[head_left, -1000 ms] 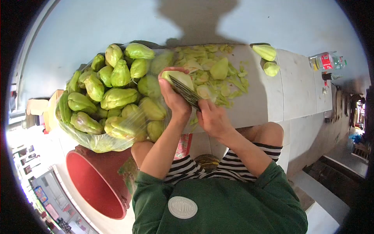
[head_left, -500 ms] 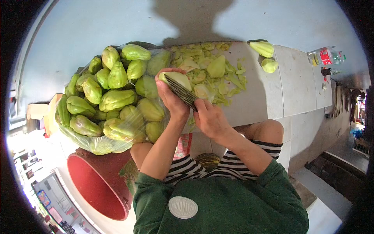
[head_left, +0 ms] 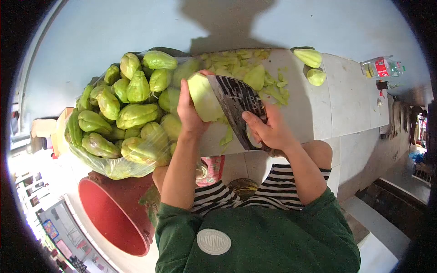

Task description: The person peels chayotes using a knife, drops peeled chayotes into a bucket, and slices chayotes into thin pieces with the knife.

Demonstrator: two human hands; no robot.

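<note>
My left hand [head_left: 190, 113] is wrapped round a pale green, partly peeled chayote [head_left: 204, 98], holding it over the near left part of the tiled surface. My right hand [head_left: 269, 127] grips a wide dark blade [head_left: 239, 107] with worn markings, its broad face showing. The blade's upper left end lies against the right side of the chayote or just beside it; the exact contact is unclear. Behind the blade, green peelings [head_left: 275, 93] and a light green chayote [head_left: 255, 77] lie on the surface.
A clear plastic bag full of green chayotes [head_left: 136, 116] stands at the left. Below it is a red bucket [head_left: 107, 214]. Two pale chayotes [head_left: 308, 58] lie at the back right, with a plastic bottle [head_left: 382, 68] farther right. The wall [head_left: 136, 22] rises behind.
The blade has turned from a narrow edge view to its broad face. My right hand has shifted right with it, while my left hand has moved slightly left and tilted the chayote.
</note>
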